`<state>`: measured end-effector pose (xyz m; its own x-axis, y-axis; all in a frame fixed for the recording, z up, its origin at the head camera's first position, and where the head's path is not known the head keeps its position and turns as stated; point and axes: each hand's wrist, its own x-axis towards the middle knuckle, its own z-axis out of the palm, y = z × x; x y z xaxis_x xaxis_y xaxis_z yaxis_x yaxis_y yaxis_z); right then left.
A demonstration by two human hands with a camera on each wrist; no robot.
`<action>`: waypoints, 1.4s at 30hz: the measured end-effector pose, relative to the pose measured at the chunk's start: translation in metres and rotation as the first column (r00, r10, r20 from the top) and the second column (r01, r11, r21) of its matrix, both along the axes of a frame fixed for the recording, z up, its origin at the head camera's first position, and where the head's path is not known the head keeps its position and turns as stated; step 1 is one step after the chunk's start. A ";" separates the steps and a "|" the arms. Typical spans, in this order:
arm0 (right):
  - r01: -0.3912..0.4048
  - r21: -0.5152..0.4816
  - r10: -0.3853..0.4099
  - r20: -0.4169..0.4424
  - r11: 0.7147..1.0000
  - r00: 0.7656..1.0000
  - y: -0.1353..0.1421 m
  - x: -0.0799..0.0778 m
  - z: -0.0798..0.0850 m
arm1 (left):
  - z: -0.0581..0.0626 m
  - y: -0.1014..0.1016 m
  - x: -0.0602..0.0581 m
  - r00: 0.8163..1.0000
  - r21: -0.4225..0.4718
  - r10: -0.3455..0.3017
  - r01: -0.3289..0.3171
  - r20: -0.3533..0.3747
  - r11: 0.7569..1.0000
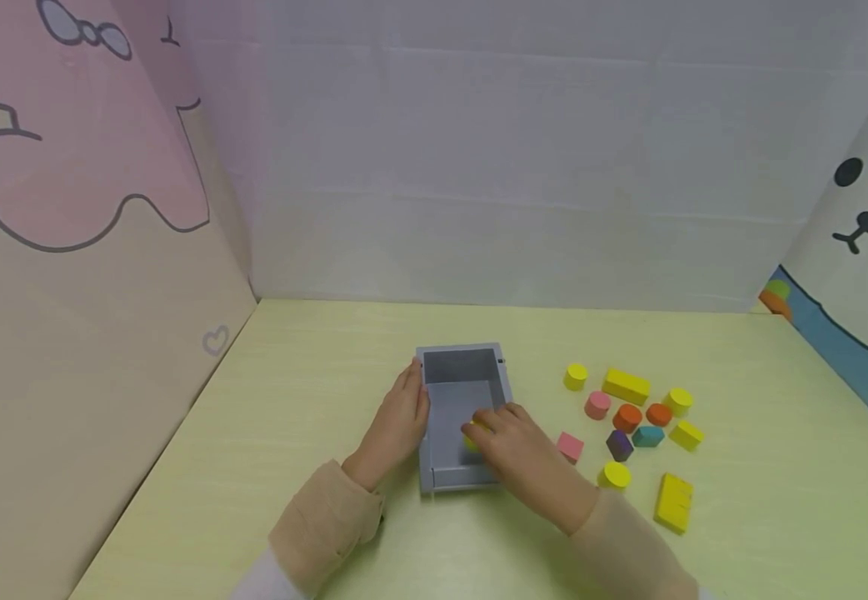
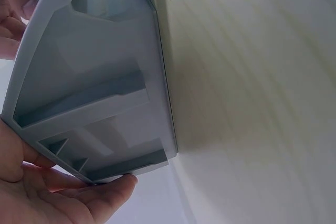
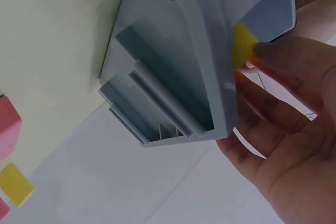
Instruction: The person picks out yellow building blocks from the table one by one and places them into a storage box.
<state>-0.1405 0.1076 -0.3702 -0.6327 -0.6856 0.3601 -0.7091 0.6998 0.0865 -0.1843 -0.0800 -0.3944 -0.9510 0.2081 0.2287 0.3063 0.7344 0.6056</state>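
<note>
A grey open-topped box [image 1: 458, 479] stands on the table in front of me. My left hand [image 1: 396, 421] holds its left wall, the fingers along the outside and the thumb at the rim; the left wrist view shows these fingers [image 2: 113, 195] against the ribbed outer wall. Over the box's right side reaches my right hand [image 1: 524, 462], pinching a small yellow block [image 3: 242, 44] between thumb and fingers. From the head camera that block is mostly covered by the fingers, low inside the box, and I cannot tell whether it touches the floor.
Right of the box lie several loose blocks: yellow cylinders [image 1: 615, 477], yellow oblong blocks [image 1: 626, 387], a pink cylinder [image 1: 597, 405], a pink block [image 1: 571, 446], orange-red cylinders [image 1: 627, 418], a purple block [image 1: 619, 446] and a teal block [image 1: 648, 437]. Cloth-like walls [image 1: 479, 175] enclose the table.
</note>
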 end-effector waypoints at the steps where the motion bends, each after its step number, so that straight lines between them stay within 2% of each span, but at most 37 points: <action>1: 0.001 0.004 -0.001 0.005 1.000 1.000 0.000 0.000 -0.001 | 0.000 0.000 0.000 1.000 -0.001 0.000 0.000 -0.002 1.000; 12: 0.022 0.063 -0.027 0.085 0.998 0.996 -0.001 -0.006 -0.004 | -0.002 0.000 0.000 1.000 -0.004 -0.005 0.005 -0.016 1.000; 21: 0.003 0.109 -0.008 0.051 0.994 0.999 -0.001 -0.009 -0.008 | -0.003 0.000 0.000 1.000 -0.007 -0.005 0.005 -0.007 1.000; 29: 0.000 0.125 -0.008 0.061 0.992 0.998 -0.003 -0.011 -0.008 | -0.002 0.000 0.000 1.000 -0.006 -0.005 0.005 -0.011 1.000; 42: 0.029 0.150 -0.049 0.131 0.988 0.990 -0.006 -0.017 -0.006 | -0.003 0.000 -0.001 1.000 -0.004 -0.004 0.004 -0.016 1.000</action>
